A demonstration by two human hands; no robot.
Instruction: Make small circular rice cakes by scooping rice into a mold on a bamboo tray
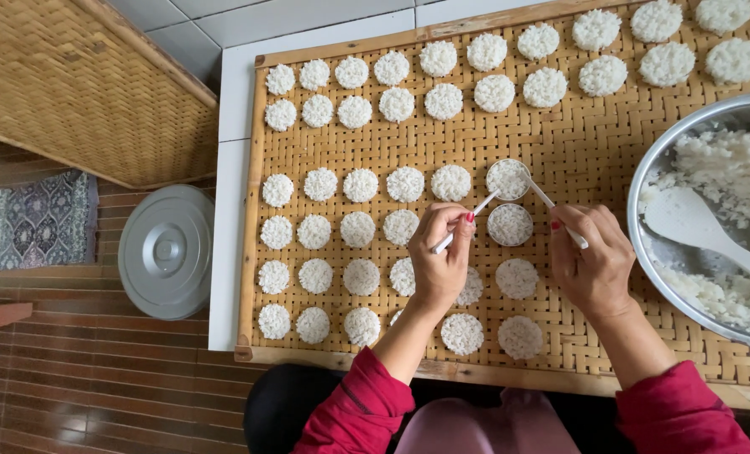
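Both hands, left hand (439, 252) and right hand (589, 261), each pinch a white stick (484, 204) over the rice-filled ring mould (508, 178) at twelve o'clock on the woven tray (577, 151), where careless prodding could probably crumble its soft disc.

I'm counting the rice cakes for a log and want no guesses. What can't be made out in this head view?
- Rice cakes under the left hand: partly covered, so the count is unsure.
- Woven tray: its right end and top-right cakes are cut off by the frame edge.
- Metal bowl: right side runs out of frame.
- Right hand: its grip on the white stick is hidden by its fingers.
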